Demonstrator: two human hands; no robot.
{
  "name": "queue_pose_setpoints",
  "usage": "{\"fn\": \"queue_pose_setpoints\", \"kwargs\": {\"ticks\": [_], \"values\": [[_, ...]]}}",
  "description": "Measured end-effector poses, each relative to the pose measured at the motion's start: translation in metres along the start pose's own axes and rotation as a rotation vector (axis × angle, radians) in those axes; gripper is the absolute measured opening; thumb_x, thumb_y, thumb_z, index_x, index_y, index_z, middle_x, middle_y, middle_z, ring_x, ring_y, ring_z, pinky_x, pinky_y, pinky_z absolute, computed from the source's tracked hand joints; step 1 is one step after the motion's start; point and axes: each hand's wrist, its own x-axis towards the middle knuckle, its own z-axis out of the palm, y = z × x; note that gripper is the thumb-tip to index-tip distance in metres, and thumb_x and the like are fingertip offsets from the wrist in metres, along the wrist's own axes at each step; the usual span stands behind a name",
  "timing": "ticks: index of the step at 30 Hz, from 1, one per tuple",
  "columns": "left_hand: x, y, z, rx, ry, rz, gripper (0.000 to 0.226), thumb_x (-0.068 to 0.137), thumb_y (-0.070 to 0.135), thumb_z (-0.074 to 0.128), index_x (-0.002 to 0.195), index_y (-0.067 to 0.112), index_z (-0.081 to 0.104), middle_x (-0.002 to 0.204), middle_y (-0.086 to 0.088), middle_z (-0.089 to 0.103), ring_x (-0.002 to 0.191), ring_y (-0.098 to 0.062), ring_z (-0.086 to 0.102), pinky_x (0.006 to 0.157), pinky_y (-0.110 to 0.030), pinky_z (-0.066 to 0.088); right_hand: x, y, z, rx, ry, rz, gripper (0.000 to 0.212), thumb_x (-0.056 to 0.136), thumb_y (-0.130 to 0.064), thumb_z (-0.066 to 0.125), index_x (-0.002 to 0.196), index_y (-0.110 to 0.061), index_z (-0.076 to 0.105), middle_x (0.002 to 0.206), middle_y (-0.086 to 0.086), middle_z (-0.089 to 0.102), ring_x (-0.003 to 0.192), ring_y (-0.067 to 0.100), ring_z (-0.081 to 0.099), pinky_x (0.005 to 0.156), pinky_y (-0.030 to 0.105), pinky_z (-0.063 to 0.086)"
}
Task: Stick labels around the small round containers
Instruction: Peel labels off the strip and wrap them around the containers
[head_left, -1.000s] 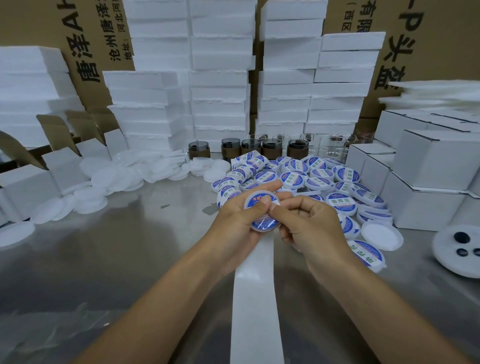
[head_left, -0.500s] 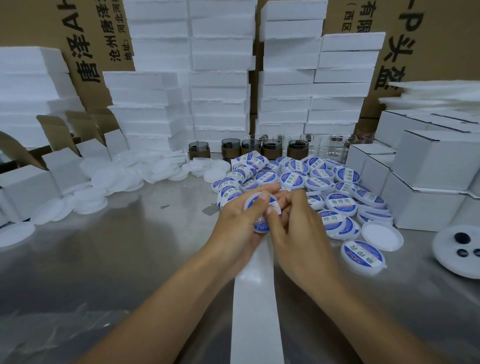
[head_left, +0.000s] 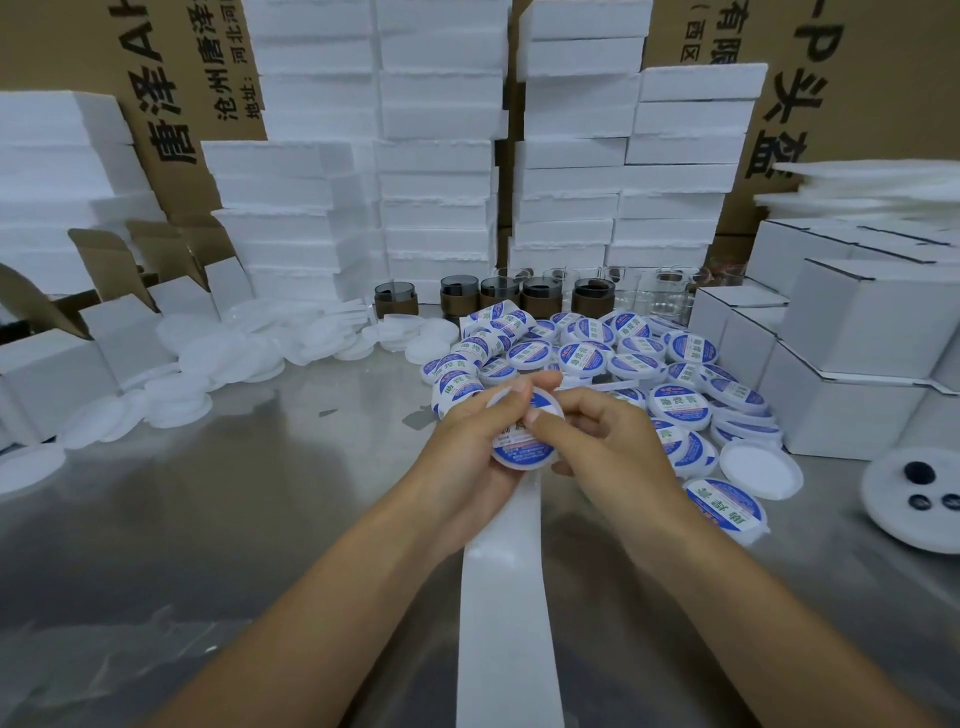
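Head camera looks down at two hands meeting over a shiny metal desk (head_left: 208, 519). The left hand (head_left: 467, 447) grips a small round container (head_left: 524, 457), with its fingers curled round one side and its thumb laid over the top. The right hand (head_left: 608, 447) holds the other side, and its thumb presses on the blue and white label (head_left: 511, 434). A long white paper strip (head_left: 501, 597) runs from under the hands back toward the person. Just past the hands lies a pile of labelled containers (head_left: 597, 358). Well off to the left of the left hand are plain white lids (head_left: 208, 364). White boxes (head_left: 857, 374) stand to the right of the right hand. Dark jars (head_left: 498, 293) and tall stacks of white foam (head_left: 436, 156) are behind the pile.
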Motion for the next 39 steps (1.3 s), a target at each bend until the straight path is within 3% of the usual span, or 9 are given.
{"fn": "queue_pose_setpoints", "kwargs": {"ticks": [4, 6, 9, 12, 16, 24, 28, 32, 39], "values": [[-0.0008, 0.0021, -0.0005, 0.007, -0.012, -0.009, 0.025, 0.077, 0.019, 0.056, 0.088, 0.008, 0.075, 0.099, -0.010, 0.072, 0.092, -0.019, 0.070, 0.073, -0.025, 0.056, -0.0002, -0.0014, -0.0012, 0.075, -0.029, 0.037, 0.017, 0.089, -0.023, 0.058, 0.082, -0.019, 0.074, 0.081, 0.000, 0.073, 0.074, 0.007, 0.064, 0.065, 0.021, 0.048], [-0.0018, 0.0008, 0.0010, 0.102, -0.014, 0.019, 0.027, 0.077, 0.021, 0.057, 0.095, 0.010, 0.074, 0.102, -0.008, 0.073, 0.094, -0.017, 0.069, 0.073, -0.023, 0.055, 0.0006, -0.0003, -0.0014, 0.062, 0.005, 0.026, 0.019, 0.090, -0.022, 0.057, 0.080, -0.020, 0.073, 0.081, 0.003, 0.072, 0.074, 0.011, 0.061, 0.067, 0.026, 0.046], [-0.0021, -0.0008, -0.0002, 0.265, 0.041, 0.088, 0.028, 0.081, 0.024, 0.058, 0.103, 0.010, 0.069, 0.100, -0.007, 0.073, 0.093, -0.017, 0.069, 0.076, -0.024, 0.055, 0.0029, 0.0002, -0.0038, 0.121, 0.090, 0.006, 0.018, 0.089, -0.019, 0.057, 0.081, -0.022, 0.073, 0.075, -0.005, 0.072, 0.069, 0.006, 0.063, 0.067, 0.023, 0.049], [-0.0015, -0.0006, -0.0039, 0.409, 0.129, 0.116, 0.024, 0.087, 0.024, 0.058, 0.102, 0.008, 0.068, 0.098, -0.011, 0.073, 0.092, -0.023, 0.068, 0.086, -0.034, 0.055, 0.0049, 0.0004, -0.0062, 0.131, 0.158, -0.022, 0.012, 0.088, -0.020, 0.060, 0.087, -0.020, 0.072, 0.075, -0.009, 0.073, 0.071, 0.001, 0.066, 0.067, 0.016, 0.052], [-0.0019, 0.0013, -0.0041, 0.382, 0.120, 0.145, 0.027, 0.085, 0.025, 0.058, 0.104, 0.007, 0.067, 0.094, -0.009, 0.073, 0.085, -0.018, 0.068, 0.077, -0.026, 0.055, 0.0033, 0.0004, -0.0064, 0.116, 0.190, -0.087, 0.005, 0.084, -0.026, 0.065, 0.080, -0.027, 0.068, 0.066, -0.006, 0.071, 0.061, 0.002, 0.064, 0.056, 0.012, 0.049], [-0.0031, 0.0022, -0.0048, 0.423, 0.145, 0.189, 0.033, 0.081, 0.028, 0.062, 0.106, 0.008, 0.067, 0.092, -0.005, 0.074, 0.079, -0.012, 0.067, 0.068, -0.021, 0.053, 0.0038, 0.0018, -0.0062, 0.112, 0.132, -0.085, 0.003, 0.085, -0.018, 0.064, 0.083, -0.017, 0.066, 0.065, -0.004, 0.072, 0.054, 0.006, 0.063, 0.063, 0.018, 0.052], [-0.0037, -0.0006, -0.0036, 0.527, 0.125, 0.213, 0.036, 0.082, 0.008, 0.067, 0.117, 0.005, 0.059, 0.097, -0.006, 0.072, 0.076, -0.008, 0.067, 0.065, -0.018, 0.052, 0.0044, 0.0024, -0.0066, 0.134, 0.191, -0.083, 0.006, 0.085, -0.019, 0.065, 0.085, -0.014, 0.066, 0.059, -0.006, 0.069, 0.049, 0.004, 0.061, 0.054, 0.012, 0.049], [-0.0041, -0.0002, -0.0029, 0.560, 0.107, 0.230, 0.036, 0.083, 0.002, 0.065, 0.118, 0.003, 0.058, 0.095, -0.004, 0.072, 0.074, -0.004, 0.067, 0.063, -0.016, 0.051, 0.0050, 0.0028, -0.0067, 0.090, 0.218, -0.105, 0.006, 0.087, -0.022, 0.061, 0.083, -0.020, 0.064, 0.059, -0.007, 0.069, 0.050, 0.005, 0.062, 0.053, 0.014, 0.050], [-0.0045, 0.0013, -0.0024, 0.616, 0.118, 0.253, 0.025, 0.092, 0.010, 0.054, 0.116, 0.005, 0.062, 0.096, -0.010, 0.072, 0.079, -0.013, 0.067, 0.072, -0.024, 0.055, 0.0068, 0.0065, -0.0098, 0.029, 0.262, -0.154, 0.010, 0.090, -0.024, 0.058, 0.083, -0.019, 0.064, 0.057, -0.007, 0.068, 0.048, 0.005, 0.061, 0.048, 0.009, 0.044]]}}
